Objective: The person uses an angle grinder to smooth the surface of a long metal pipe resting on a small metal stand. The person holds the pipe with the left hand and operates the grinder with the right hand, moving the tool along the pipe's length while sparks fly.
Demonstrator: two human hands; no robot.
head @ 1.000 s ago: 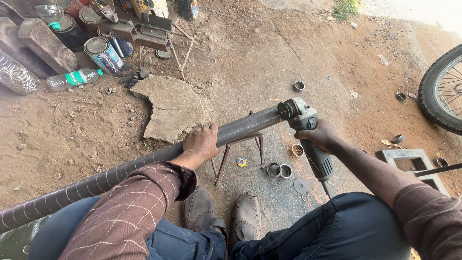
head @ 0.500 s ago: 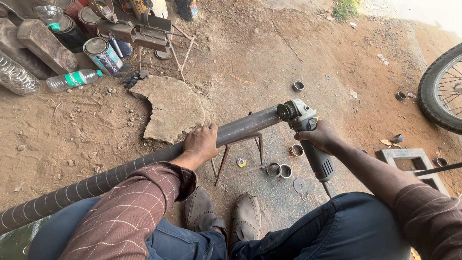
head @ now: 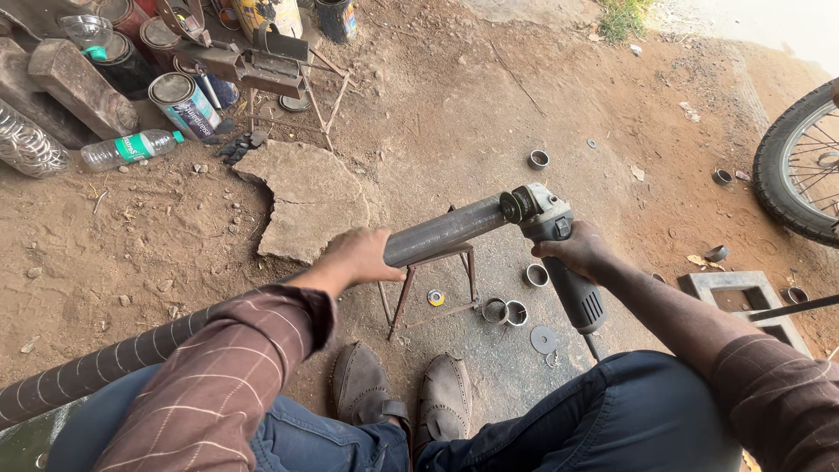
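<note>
1. Nearest to me: my two shoes (head: 398,393) on the dirt floor (head: 419,114), toes pointing toward a small metal stand (head: 433,284).
2. My left hand (head: 358,260) is wrapped shut around the steel pipe (head: 441,234), fingers curled over its top, just behind the stand that carries it.
3. The pipe's long axis runs from the lower left edge of the view, under my left sleeve, up and right to its cut end. The part near me shows pale ring marks along it; the part beyond my hand is plain grey.
4. My right hand (head: 581,253) is closed about the body of an angle grinder (head: 559,253), its handle trailing back toward my right knee. The grinder's head meets the pipe's far end, so the work point lies right of the left hand and just left of the right hand; the right hand is the nearer one to it.
5. On the floor below the pipe's end: several short cut rings (head: 505,310) and a loose flat disc (head: 543,339).
6. To the right: a grey concrete block (head: 743,288) with a hollow.
7. Farther off, beyond the stand: a flat broken stone slab (head: 306,201).
8. Far left: a clear plastic bottle (head: 131,149), paint tins (head: 183,100), a second metal frame.
9. Far right edge: part of a spoked wheel (head: 800,166).
</note>
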